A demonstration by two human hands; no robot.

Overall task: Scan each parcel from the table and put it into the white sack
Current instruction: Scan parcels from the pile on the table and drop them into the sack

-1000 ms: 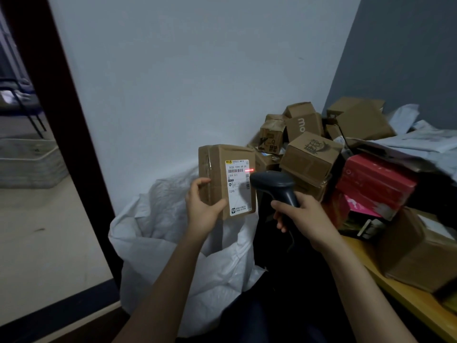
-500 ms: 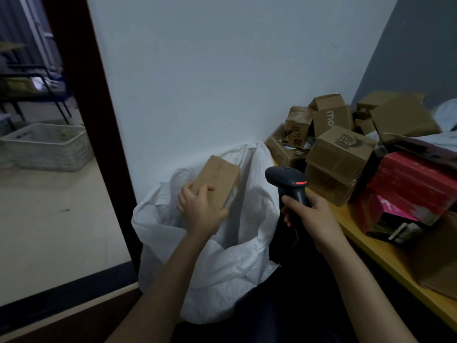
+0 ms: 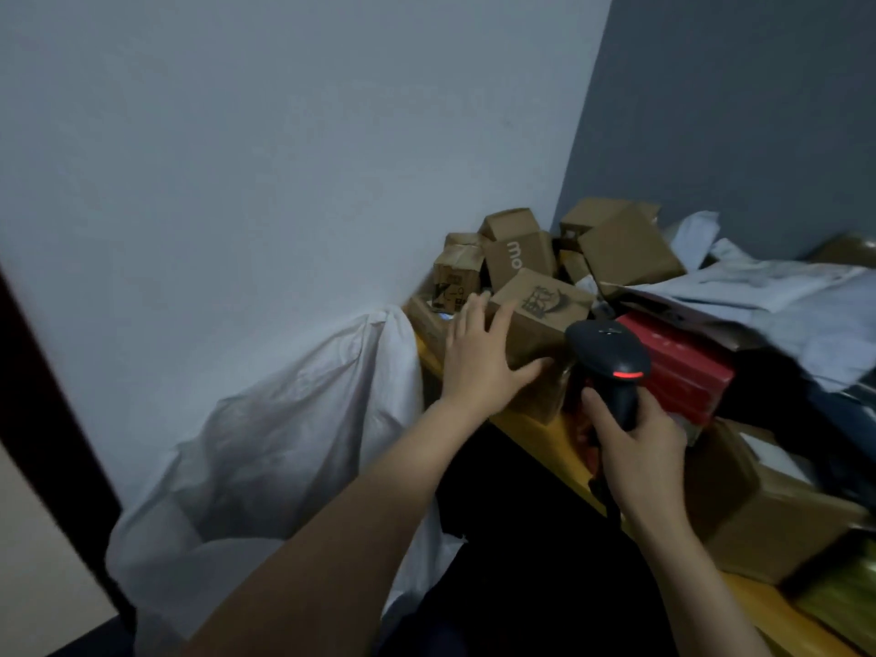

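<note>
Since half a second ago my left hand (image 3: 479,358) has let go of the small parcel over the sack and come across to the table (image 3: 545,433), where it now lies spread on a brown box with a black drawing (image 3: 540,320), fingers splayed over its near left corner, thumb along the lower edge, touching but not closed round it. That earlier parcel is out of sight; I cannot tell whether it lies inside the white sack (image 3: 265,443), whose mouth folds hide its contents. My right hand (image 3: 635,443) is clamped on the handle of the black scanner (image 3: 611,358), one red light glowing on its head; its cable is lost in shadow below.

Counting the heap is hard: I make out about six plain cardboard boxes at the far corner, one marked "mo" (image 3: 519,260), and one red carton (image 3: 682,367) behind the scanner. Grey soft mailers (image 3: 768,301) drape over the right of the pile, edges blurred. One larger cardboard box (image 3: 768,514) sits near right, partly cut off. The sack is thin, crinkled woven plastic, sagging left of the yellow wooden table edge.
</note>
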